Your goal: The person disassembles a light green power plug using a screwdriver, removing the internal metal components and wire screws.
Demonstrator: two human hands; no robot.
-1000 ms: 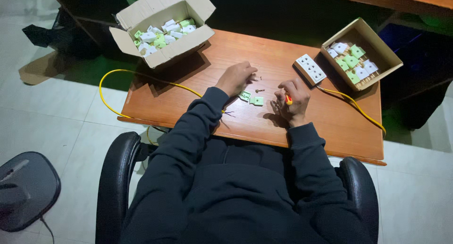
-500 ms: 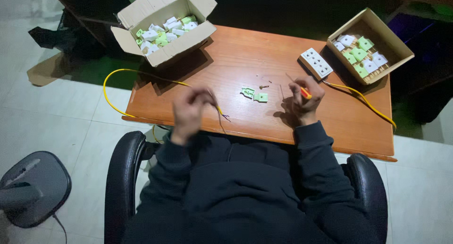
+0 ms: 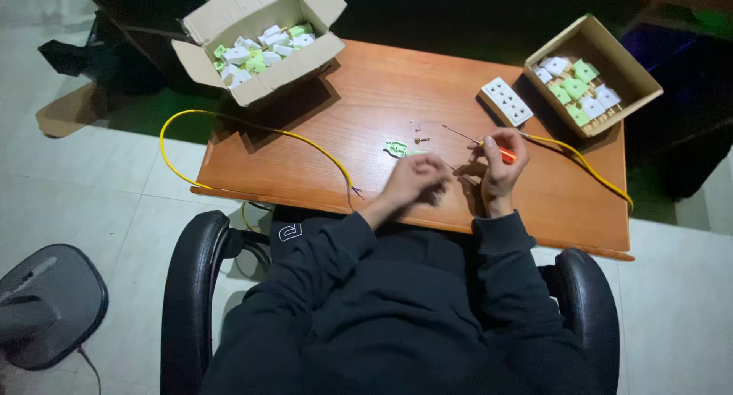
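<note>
My right hand [image 3: 498,166] grips a small screwdriver [image 3: 507,154] with an orange handle, its thin shaft pointing up and left over the wooden desk [image 3: 366,97]. Beside it, my left hand [image 3: 412,179] has its fingers curled just below a green and white plug part [image 3: 396,147]. A pale sliver of a second part shows at its fingertips, and whether the hand grips it is hidden. Small screws [image 3: 418,139] lie just beyond the plug part.
A white socket strip [image 3: 505,101] lies at the back right. Open cardboard boxes of green and white plugs stand at the back left [image 3: 206,40] and back right [image 3: 637,82]. One yellow cable [image 3: 229,120] loops off the desk's left, another [image 3: 584,164] runs right. Black chair arms flank me.
My left hand has moved from the desk's front edge, near the yellow cable's end, up and right to the middle beside my right hand. The right hand still holds the screwdriver.
</note>
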